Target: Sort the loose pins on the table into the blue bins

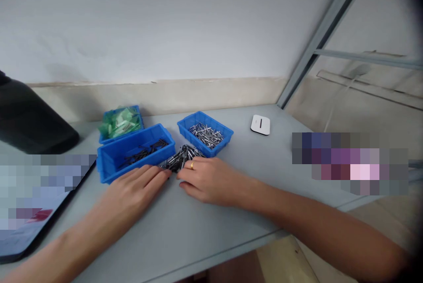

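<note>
A loose pile of thin metal pieces (185, 156), dark and silver mixed and shaped like nails or screws, lies on the grey table between two blue bins. My left hand (140, 181) rests at the pile's left edge, fingers stretched out and fingertips against the pieces. From the right, my right hand (206, 179), a ring on one finger, curls over the pile's near side. Its thumb is close to the index fingertip; anything between them is hidden. The left blue bin (110, 166) contains dark pieces (145, 153). Silver nail-like pieces (208, 135) fill the right blue bin (226, 137).
Behind the left bin, a blue tray (140, 113) holds green plastic wrapping (122, 122). A black bottle-like object (33, 115) and a dark-edged device (42, 230), partly blurred, are at left. A white box (260, 125) sits at the right rear, near a metal frame (313, 49).
</note>
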The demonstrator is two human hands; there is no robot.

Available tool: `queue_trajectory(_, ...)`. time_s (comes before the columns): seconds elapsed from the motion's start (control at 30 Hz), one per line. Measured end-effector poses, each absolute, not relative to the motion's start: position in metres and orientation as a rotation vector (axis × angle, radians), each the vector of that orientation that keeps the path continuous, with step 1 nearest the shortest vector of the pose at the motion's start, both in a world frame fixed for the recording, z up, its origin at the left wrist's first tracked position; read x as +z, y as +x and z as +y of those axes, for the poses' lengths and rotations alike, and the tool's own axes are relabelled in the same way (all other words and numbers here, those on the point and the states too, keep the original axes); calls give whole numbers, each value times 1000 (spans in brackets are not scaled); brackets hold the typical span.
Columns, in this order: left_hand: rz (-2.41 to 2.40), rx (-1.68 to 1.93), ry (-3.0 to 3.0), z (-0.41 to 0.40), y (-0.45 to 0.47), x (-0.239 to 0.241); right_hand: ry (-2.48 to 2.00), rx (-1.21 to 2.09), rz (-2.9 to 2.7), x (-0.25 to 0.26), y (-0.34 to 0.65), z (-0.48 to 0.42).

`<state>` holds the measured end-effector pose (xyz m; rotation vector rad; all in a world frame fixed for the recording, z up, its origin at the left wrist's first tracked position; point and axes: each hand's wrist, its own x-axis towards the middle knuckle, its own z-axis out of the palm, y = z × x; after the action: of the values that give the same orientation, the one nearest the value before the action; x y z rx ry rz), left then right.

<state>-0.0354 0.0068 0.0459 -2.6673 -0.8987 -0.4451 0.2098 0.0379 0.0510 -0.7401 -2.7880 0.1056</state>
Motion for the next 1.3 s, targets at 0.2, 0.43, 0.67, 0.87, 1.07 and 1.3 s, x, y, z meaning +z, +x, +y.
queue_trajectory(0.2,-1201,-638,-2973,0,-26,45,-705,73,-2711,53,208,36)
queue_trajectory(0.43,-1439,-896,-3000,-3,-23,39,-619,-10,-2752,50,207,38)
queue_trajectory(0.67,-1634,-1100,-2951,4,-19,42,-571,-81,-2783,50,209,38)
queue_trajectory(0.87,-1782,-1398,-2918,5,-11,55,-584,-126,-2758,48,209,39)
queue_trajectory(1.07,-1734,-1245,-2912,6,-16,58,-630,-100,-2668,47,212,41)
queue_trajectory(1.3,-1647,-1086,-2969,6,-21,48,-645,-41,-2700,52,212,41)
